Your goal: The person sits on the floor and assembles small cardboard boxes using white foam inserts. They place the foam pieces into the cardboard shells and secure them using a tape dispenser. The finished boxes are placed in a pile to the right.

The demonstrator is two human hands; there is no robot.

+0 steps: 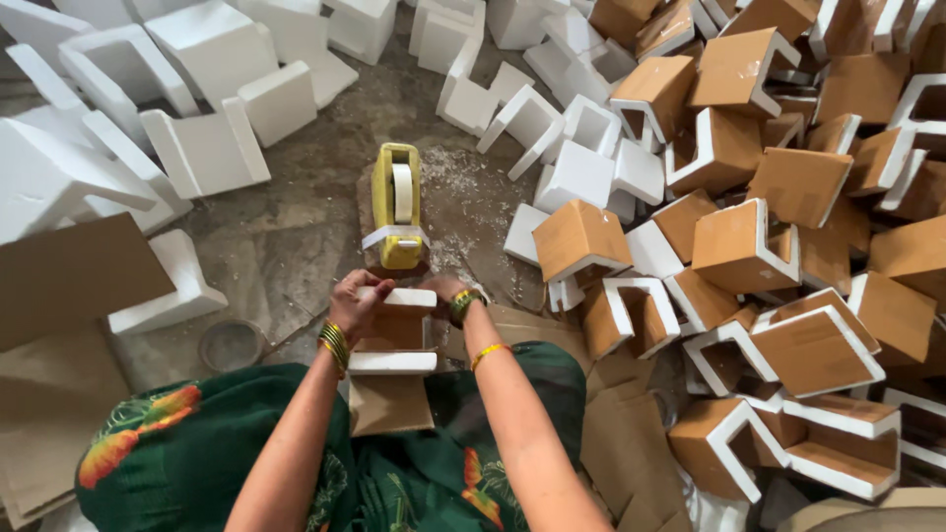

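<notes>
Over my lap, at the near edge of the floor, I hold a foam block (394,330) with brown card (391,404) folded round it. My left hand (357,300) sits on its far left corner, fingers (377,289) curled and pinching the white rim. My right hand (445,292) is on the far right corner; its fingers are tucked behind the foam, so I cannot tell how they are set. Just beyond the block a yellow tape dispenser (397,207) stands on the floor, a white roll in it. Bare white foam pieces (207,148) lie scattered toward the far left corner of the floor. Card-covered ones (788,246) are heaped along the right edge. A flat sheet of card (69,276) lies at my left, and a small round tin (230,345) sits near my left knee.
</notes>
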